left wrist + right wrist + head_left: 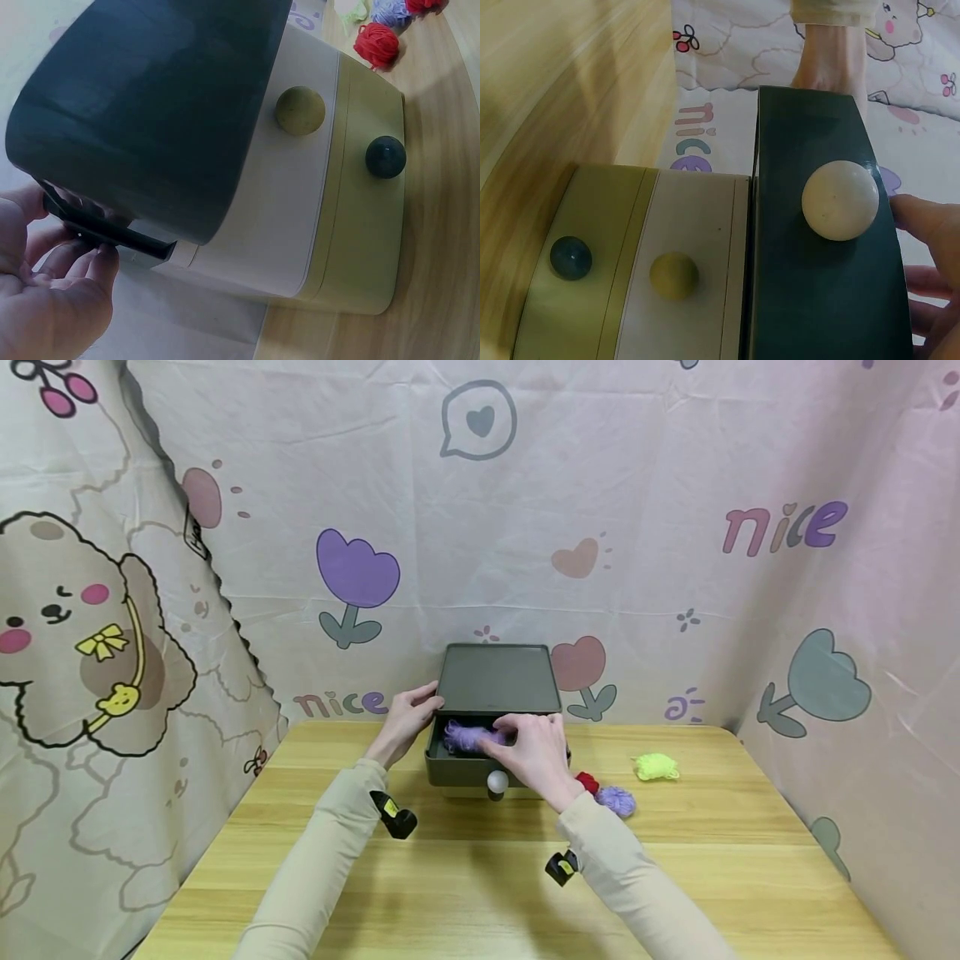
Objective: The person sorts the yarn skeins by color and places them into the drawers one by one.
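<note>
A small drawer unit has its dark grey-green top drawer (459, 768) pulled out, with a white knob (840, 201) on the front. My left hand (408, 718) grips a dark edge at the unit's upper left, thumb and fingers on either side of it in the left wrist view. Inside the drawer lies a purple yarn bundle (463, 737). My right hand (534, 753) reaches in over the drawer front, thumb and forefinger pinching the bundle's right end. In the right wrist view the drawer front hides the yarn and part of the fingers.
Below are a white drawer (289, 202) and a yellow-green drawer (367, 225), both closed. Right of the unit lie red yarn (587, 782), another purple bundle (617, 802) and a bright yellow bundle (656, 767). A printed curtain (480, 527) hangs behind the wooden table (465, 893).
</note>
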Action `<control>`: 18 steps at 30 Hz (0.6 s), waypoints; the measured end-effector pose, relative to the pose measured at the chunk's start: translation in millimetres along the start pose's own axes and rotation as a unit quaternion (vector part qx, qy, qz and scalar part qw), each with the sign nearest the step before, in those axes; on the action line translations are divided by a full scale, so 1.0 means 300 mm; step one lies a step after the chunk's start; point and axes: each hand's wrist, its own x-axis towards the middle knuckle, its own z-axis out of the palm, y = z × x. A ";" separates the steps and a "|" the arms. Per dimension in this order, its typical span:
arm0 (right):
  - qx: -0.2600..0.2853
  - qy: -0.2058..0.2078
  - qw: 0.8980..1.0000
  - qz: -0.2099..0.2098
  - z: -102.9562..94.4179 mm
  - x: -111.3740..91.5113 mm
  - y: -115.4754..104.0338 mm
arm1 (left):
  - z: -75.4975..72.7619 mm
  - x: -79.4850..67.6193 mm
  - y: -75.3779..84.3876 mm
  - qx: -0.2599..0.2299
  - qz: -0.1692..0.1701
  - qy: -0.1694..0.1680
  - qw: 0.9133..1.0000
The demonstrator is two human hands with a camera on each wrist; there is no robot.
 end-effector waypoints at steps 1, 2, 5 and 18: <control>0.006 0.003 1.000 -0.003 0.001 0.001 0.001 | 0.000 -0.001 0.000 0.000 -0.001 0.001 1.000; 0.011 0.006 1.000 -0.004 0.001 0.001 0.002 | 0.000 -0.001 0.001 0.000 -0.001 0.001 1.000; 0.020 0.015 1.000 -0.004 -0.001 0.000 0.007 | -0.001 -0.001 0.000 0.002 0.000 0.001 1.000; 0.053 0.049 0.997 -0.011 -0.014 -0.028 0.028 | -0.003 0.002 -0.003 0.010 -0.005 -0.001 1.000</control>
